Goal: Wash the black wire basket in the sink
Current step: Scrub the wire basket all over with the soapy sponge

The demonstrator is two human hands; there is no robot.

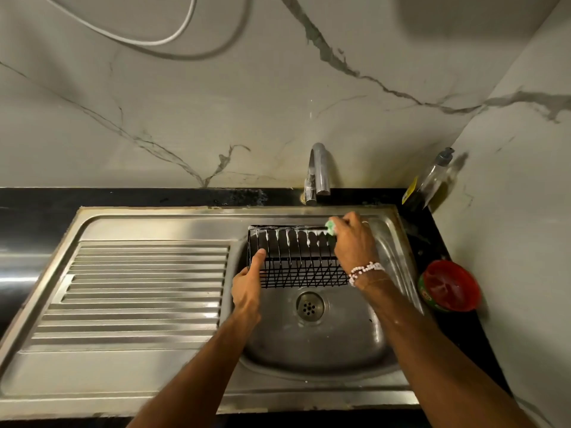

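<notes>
The basket sits in the sink, just behind the drain, with suds along its far top wire. Your left grip, left of the drain, holds the basket's near-left corner, thumb laid up its end. Your right grip, behind and right of the drain, is curled tight round a green sponge pressed on the far rim. Those wires look soapy. Scrub hard sideways and the basket could slide out of your left grip and skid across the steel. Thin wires may also snag the sponge.
</notes>
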